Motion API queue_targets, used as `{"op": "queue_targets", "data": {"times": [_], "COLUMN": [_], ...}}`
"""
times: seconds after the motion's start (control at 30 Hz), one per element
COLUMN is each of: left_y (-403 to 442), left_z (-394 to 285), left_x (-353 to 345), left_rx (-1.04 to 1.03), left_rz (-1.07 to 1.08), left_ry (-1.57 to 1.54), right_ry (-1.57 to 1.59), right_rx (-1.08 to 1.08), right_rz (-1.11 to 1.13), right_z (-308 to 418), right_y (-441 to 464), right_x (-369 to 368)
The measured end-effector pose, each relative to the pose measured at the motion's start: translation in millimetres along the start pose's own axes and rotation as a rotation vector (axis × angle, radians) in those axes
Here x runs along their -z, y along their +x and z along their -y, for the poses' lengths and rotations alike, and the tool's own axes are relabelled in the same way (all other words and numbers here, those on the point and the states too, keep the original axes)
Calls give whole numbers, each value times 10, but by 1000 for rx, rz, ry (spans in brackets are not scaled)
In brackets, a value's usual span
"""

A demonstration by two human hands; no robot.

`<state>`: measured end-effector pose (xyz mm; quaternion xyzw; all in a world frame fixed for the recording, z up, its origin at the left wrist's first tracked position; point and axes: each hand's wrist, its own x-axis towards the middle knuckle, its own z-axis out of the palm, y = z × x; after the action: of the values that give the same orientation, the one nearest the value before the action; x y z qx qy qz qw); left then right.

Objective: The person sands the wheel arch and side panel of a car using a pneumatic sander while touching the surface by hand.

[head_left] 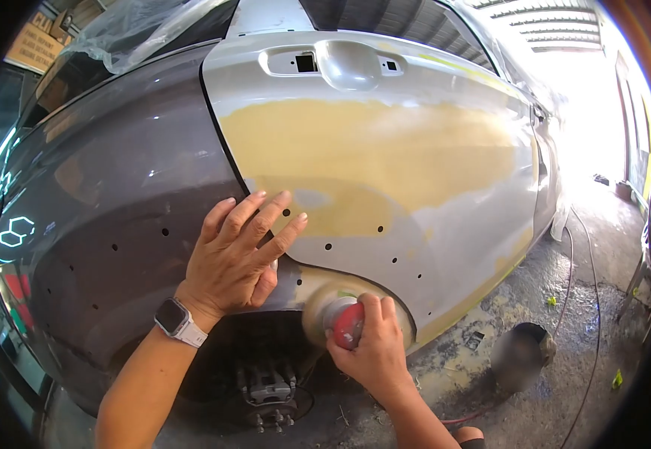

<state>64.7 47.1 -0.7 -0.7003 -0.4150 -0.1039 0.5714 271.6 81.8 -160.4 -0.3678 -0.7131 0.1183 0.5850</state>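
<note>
My left hand (234, 256) lies spread with its fingertips at the seam between the grey rear quarter panel (131, 172) and the silver rear door (445, 247). A watch (180, 320) is on that wrist. My right hand (376, 346) grips a red air sander (349, 326). Its round, blurred disc meets the wheel arch edge (385, 298) just below the door's curved seam. Yellowish filler (370, 150) covers much of the door, with sanded grey patches through it. Several small dark holes dot the door and quarter panel.
Inside the wheel arch, the bare wheel hub (269, 404) and studs show. A dark bucket-like container (521, 358), partly blurred, stands on the dusty floor (490, 299). Thin hoses (593, 284) run along the floor at right. Plastic sheeting (127, 34) drapes the car's upper left.
</note>
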Motion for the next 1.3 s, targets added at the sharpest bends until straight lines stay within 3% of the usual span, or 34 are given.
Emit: {"op": "queue_targets", "data": {"times": [0.13, 0.4, 0.53, 0.73, 0.87, 0.97, 1.13, 1.3], "left_y": [31, 4, 4, 36, 50, 52, 62, 49], "left_z": [-20, 13, 171, 132, 118, 111, 100, 117], "left_x": [-21, 51, 112, -22, -33, -10, 8, 0], "left_rx": [-9, 15, -48, -56, -61, -55, -59, -125], "left_rz": [-81, -33, -49, 13, 39, 67, 87, 145], "left_ry": [-10, -108, -100, 156, 152, 174, 173, 241], "right_ry": [-1, -2, 8, 30, 81, 19, 103, 131], "right_rx": [52, 127, 28, -96, -118, 20, -14, -8], "right_rz": [18, 111, 21, -180, -190, -166, -2, -35], "right_z": [28, 438, 78, -666, -752, -556, 58, 117], "right_y": [-2, 114, 2, -234, -293, -224, -13, -7], "right_x": [-8, -57, -26, 14, -2, -51, -94, -101]}}
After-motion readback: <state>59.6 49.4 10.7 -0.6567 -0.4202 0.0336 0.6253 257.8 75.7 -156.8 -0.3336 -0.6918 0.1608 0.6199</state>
